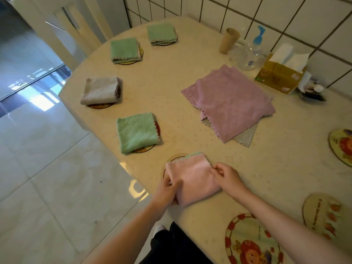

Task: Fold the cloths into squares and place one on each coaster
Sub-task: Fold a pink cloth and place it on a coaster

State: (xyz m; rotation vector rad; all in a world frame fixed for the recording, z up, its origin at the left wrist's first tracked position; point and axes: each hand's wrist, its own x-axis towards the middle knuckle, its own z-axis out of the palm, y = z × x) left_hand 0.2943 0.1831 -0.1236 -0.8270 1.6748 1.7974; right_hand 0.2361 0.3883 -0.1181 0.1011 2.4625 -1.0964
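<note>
A folded pink cloth [192,178] lies over a round coaster [174,159] at the table's near left edge. My left hand [166,189] grips its left side and my right hand [226,177] pinches its right edge. Along the left side, four folded cloths sit on coasters: a green one [137,132], a beige one [100,90] and two more green ones [124,49] [162,33]. A stack of unfolded purple cloths [230,101] lies in the middle. Three bare coasters lie near me [251,242], at right front [322,214] and at the right edge [342,145].
By the tiled wall stand a paper cup [228,40], a clear pump bottle [253,52], a tissue box [280,75] and a small dish of odds and ends [312,91]. The table's curved left edge [91,121] drops to a glossy tiled floor.
</note>
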